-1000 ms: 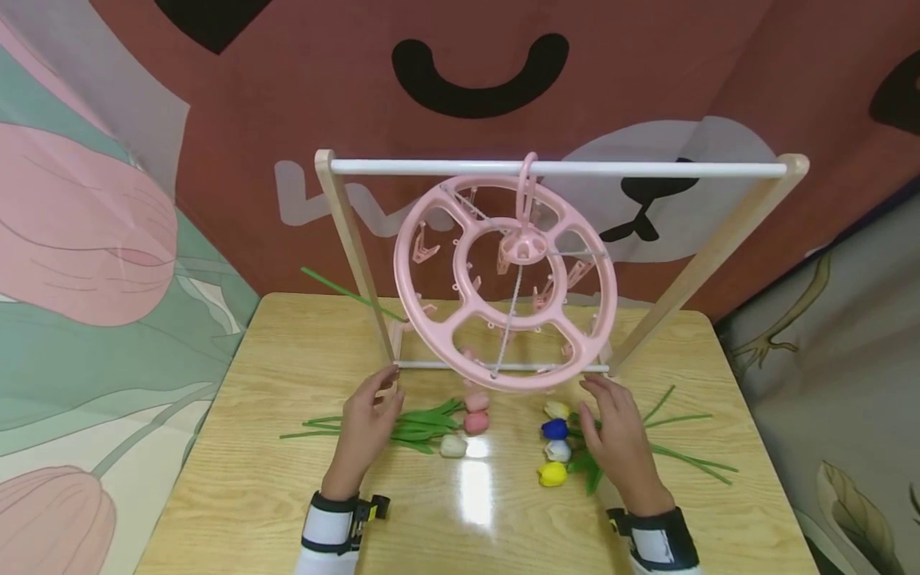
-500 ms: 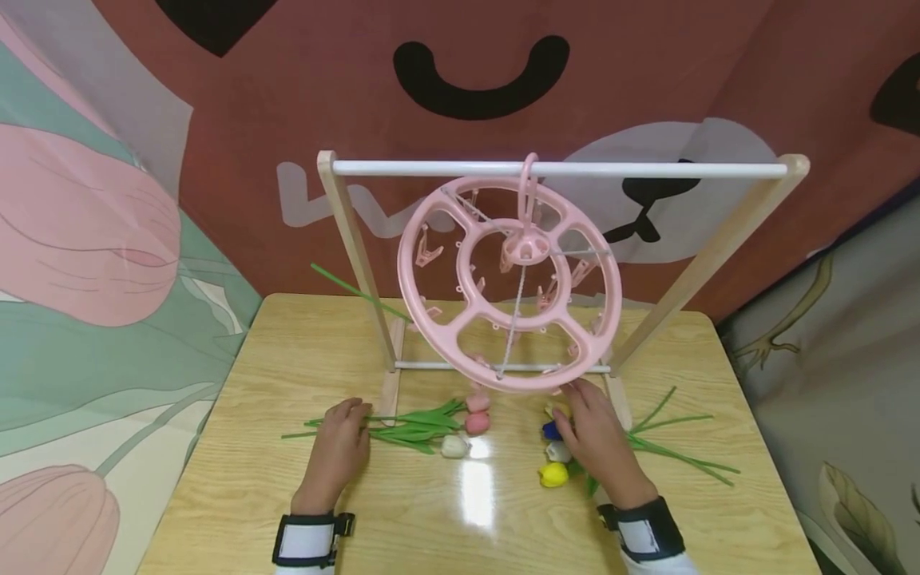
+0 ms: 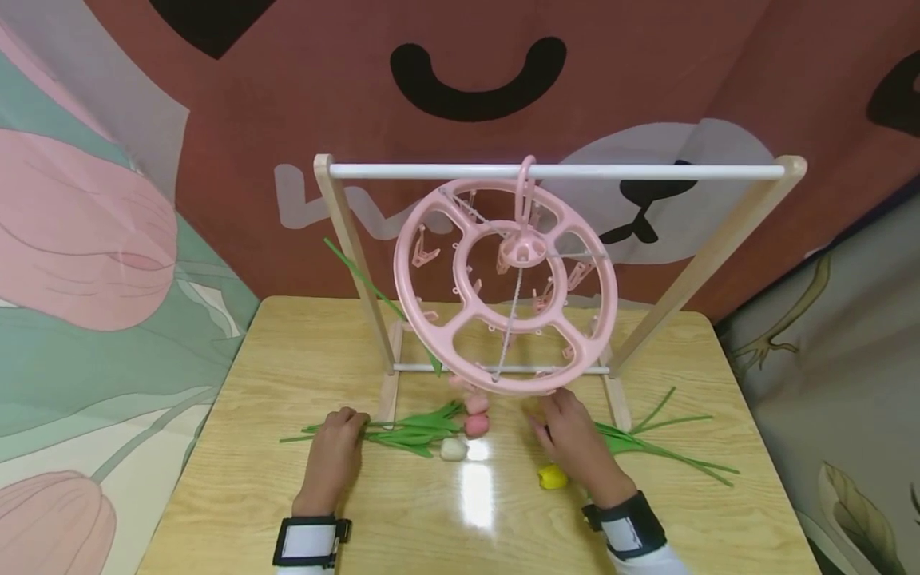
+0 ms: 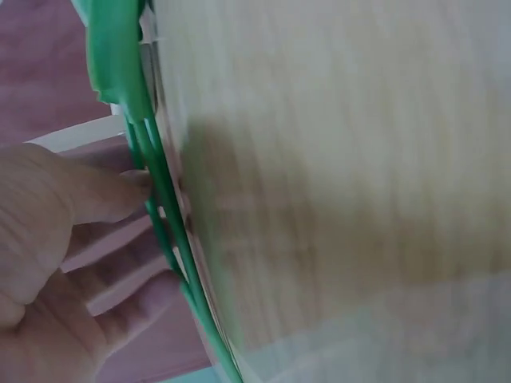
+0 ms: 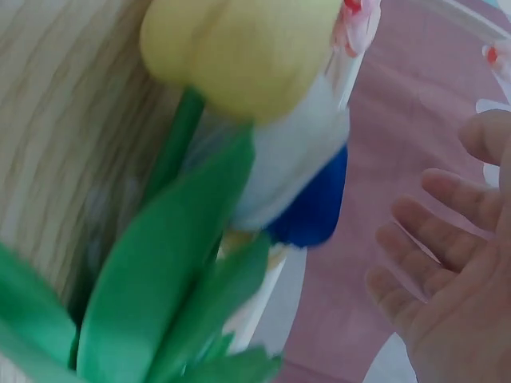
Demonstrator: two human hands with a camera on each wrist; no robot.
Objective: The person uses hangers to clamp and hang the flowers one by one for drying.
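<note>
My left hand (image 3: 334, 451) is at the stems of the artificial tulips on the left. In the left wrist view its thumb and loosely bent fingers lie against the green stems (image 4: 170, 199). Those tulips end in pink (image 3: 477, 425) and white (image 3: 453, 449) blooms. My right hand (image 3: 578, 447) hovers over the right-hand tulips and hides most of their blooms, apart from a yellow tulip (image 3: 552, 477). In the right wrist view its fingers are spread and relaxed, apart from a pale yellow bloom (image 5: 247, 48), a white one (image 5: 279, 159) and a blue one (image 5: 311, 207).
A round pink clip hanger (image 3: 406, 275) hangs from the white bar (image 3: 647, 171) of a wooden rack, low over the table (image 3: 266, 375). A green stem (image 3: 366, 275) slants past the rack's left post. Long stems (image 3: 683, 457) spread out at the right.
My left hand has moved left and down onto the stems. My right hand has moved left over the blooms. The slanting stem near the left post has tilted steeper, with a leaf now showing.
</note>
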